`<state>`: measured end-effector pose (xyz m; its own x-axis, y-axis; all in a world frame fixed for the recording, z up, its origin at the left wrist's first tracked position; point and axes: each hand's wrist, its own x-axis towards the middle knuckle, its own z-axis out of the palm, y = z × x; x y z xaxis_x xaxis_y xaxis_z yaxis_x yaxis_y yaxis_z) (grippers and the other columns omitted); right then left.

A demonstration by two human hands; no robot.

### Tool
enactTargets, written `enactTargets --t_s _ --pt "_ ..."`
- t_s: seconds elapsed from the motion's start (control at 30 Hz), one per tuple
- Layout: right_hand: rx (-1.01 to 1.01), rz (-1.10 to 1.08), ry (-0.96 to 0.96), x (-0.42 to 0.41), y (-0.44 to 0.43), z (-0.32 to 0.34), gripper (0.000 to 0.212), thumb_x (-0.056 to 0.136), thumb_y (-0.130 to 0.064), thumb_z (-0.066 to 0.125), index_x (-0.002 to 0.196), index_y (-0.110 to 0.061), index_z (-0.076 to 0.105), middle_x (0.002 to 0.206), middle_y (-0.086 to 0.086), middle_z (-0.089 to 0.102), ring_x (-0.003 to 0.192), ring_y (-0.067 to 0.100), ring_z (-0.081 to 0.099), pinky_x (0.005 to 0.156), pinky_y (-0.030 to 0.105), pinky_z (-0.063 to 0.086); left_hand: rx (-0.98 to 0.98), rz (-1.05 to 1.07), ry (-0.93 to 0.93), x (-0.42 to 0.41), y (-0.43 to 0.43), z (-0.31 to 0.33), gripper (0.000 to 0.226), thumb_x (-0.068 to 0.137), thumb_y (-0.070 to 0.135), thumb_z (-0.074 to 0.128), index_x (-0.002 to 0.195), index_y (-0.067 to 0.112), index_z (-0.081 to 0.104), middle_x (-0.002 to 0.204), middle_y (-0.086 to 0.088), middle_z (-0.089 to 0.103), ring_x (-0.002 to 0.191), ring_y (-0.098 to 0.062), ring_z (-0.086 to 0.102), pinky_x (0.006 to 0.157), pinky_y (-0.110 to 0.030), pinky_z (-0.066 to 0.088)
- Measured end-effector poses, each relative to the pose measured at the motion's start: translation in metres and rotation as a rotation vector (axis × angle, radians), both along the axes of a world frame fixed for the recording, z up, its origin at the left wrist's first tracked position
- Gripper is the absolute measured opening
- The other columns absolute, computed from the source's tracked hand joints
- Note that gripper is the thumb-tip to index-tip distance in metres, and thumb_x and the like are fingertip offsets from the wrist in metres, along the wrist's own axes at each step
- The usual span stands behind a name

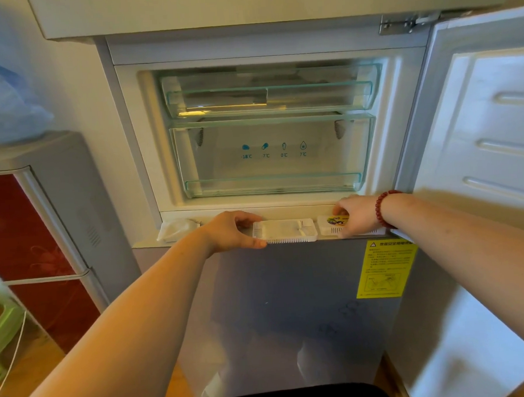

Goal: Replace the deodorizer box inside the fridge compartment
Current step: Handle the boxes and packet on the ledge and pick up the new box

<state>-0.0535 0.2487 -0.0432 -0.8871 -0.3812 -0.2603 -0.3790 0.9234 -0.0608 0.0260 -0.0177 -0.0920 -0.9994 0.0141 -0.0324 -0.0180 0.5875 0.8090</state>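
Head view is showing a fridge compartment (269,131) standing open, its door (478,126) swung out to the right, with two clear drawers (270,155) inside and both arms reaching to the ledge (285,210) along its lower front edge. On that ledge a white slotted deodorizer box (283,231) is lying flat, and the left hand (230,232) is pinching its left end, thumb at the front edge and fingers curled over the back, probably steadying it so it is not sliding off the narrow ledge. Just beside it to the right, a second white box with a coloured label (333,223) is sitting under the right hand (357,213), whose fingertips are closing on its top and right side; a red bead bracelet (382,208) is circling that wrist. Which box is the old one I cannot tell. A crumpled clear wrapper (177,228) is resting at the ledge's left end, well apart from both boxes, likely set aside out of the way. Neither box is inside the compartment proper yet, so the swap is looking unfinished.
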Motion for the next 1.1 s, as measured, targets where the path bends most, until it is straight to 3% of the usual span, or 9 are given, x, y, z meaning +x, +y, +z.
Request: enactTargets --t_s 0.17,0.3,0.4,0.6,0.77,0.87,1.1 --pt "-0.013 0.026 0.003 0.001 0.005 0.001 0.065 0.084 -0.036 0.067 0.140 -0.013 0.043 0.136 0.004 0.053 0.122 0.021 0.051 0.105 0.036 0.042 0.026 0.002 -0.003 0.000 0.001 -0.001 0.055 0.067 0.010 0.086 0.117 0.020 0.065 0.115 0.002 0.065 0.108 -0.012 0.060 0.092 -0.020 0.043" --pt "0.089 0.025 0.029 0.000 -0.002 -0.003 0.063 0.080 -0.041 0.069 0.133 -0.014 0.049 0.128 0.007 0.051 0.111 0.022 0.055 0.100 0.038 0.046 0.028 0.004 0.002 0.000 0.001 -0.002 0.055 0.067 0.011 0.086 0.117 0.020 0.066 0.118 0.000 0.066 0.111 -0.014 0.061 0.095 -0.023 0.045" --pt "0.116 0.004 0.039 -0.001 -0.004 -0.005 0.069 0.078 -0.046 0.069 0.135 -0.016 0.043 0.131 0.007 0.044 0.113 0.023 0.052 0.102 0.039 0.044 0.025 0.005 0.006 0.001 0.001 -0.003 0.054 0.067 0.012 0.086 0.116 0.021 0.066 0.116 0.001 0.066 0.109 -0.013 0.061 0.093 -0.022 0.044" --pt "0.051 -0.013 0.009 -0.001 -0.004 -0.007 0.076 0.076 -0.053 0.068 0.135 -0.015 0.040 0.128 0.003 0.054 0.109 0.021 0.055 0.097 0.039 0.047 0.028 0.007 0.000 0.000 0.003 -0.003 0.053 0.069 0.009 0.085 0.116 0.021 0.065 0.110 0.003 0.065 0.103 -0.011 0.060 0.090 -0.020 0.042" --pt "-0.061 0.050 0.027 0.001 0.002 -0.001 0.071 0.081 -0.046 0.067 0.141 -0.018 0.038 0.137 0.002 0.051 0.119 0.020 0.051 0.102 0.036 0.043 0.025 0.013 0.022 -0.002 0.004 -0.007 0.050 0.068 0.011 0.086 0.111 0.024 0.064 0.103 0.010 0.063 0.101 -0.010 0.059 0.090 -0.020 0.043" --pt "-0.137 0.125 0.083 0.005 0.000 0.010 0.070 0.086 -0.047 0.061 0.146 -0.023 0.034 0.148 -0.001 0.041 0.131 0.020 0.043 0.107 0.034 0.036 0.035 0.041 0.030 -0.004 0.003 -0.009 0.058 0.065 0.015 0.088 0.114 0.024 0.060 0.115 0.002 0.063 0.108 -0.015 0.058 0.099 -0.030 0.046" --pt "-0.406 0.291 0.036 0.019 -0.036 0.008 0.047 0.089 -0.044 0.059 0.134 -0.035 0.052 0.139 -0.008 0.052 0.124 0.012 0.048 0.102 0.026 0.037 0.061 0.068 0.014 -0.006 0.002 -0.012 0.064 0.061 0.021 0.090 0.114 0.022 0.054 0.119 0.000 0.063 0.112 -0.018 0.057 0.093 -0.032 0.046"
